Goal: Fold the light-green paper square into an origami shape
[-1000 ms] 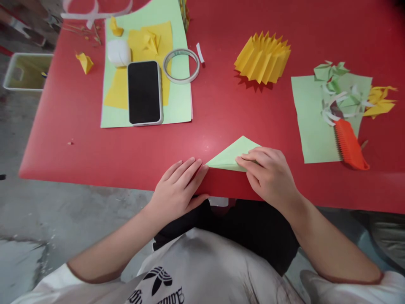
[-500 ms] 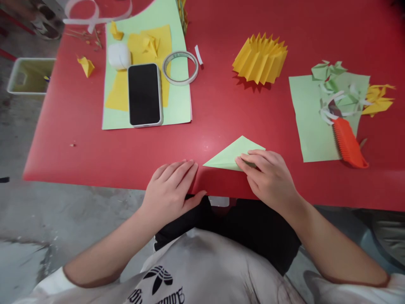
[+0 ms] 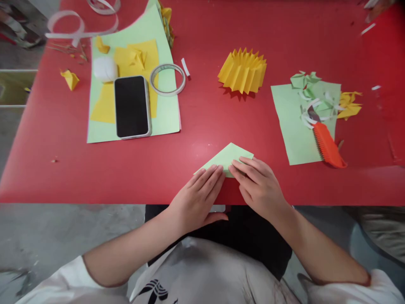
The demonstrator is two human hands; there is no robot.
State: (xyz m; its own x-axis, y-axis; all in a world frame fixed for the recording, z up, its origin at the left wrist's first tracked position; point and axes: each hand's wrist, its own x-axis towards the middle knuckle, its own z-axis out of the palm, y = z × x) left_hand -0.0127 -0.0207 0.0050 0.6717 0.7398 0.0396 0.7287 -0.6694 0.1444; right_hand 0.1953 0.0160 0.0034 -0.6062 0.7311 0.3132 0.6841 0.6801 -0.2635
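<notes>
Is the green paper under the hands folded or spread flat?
Folded: the green paper shows a narrow, slanted, pointed outline.

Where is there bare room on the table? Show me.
Bare: between the white strip and the pleated paper; and at front left, between the phone's green sheet and the table's edge, save a crumb. Crowded: around the phone, around the orange brush, and where left hand and right hand touch the folded paper.
</notes>
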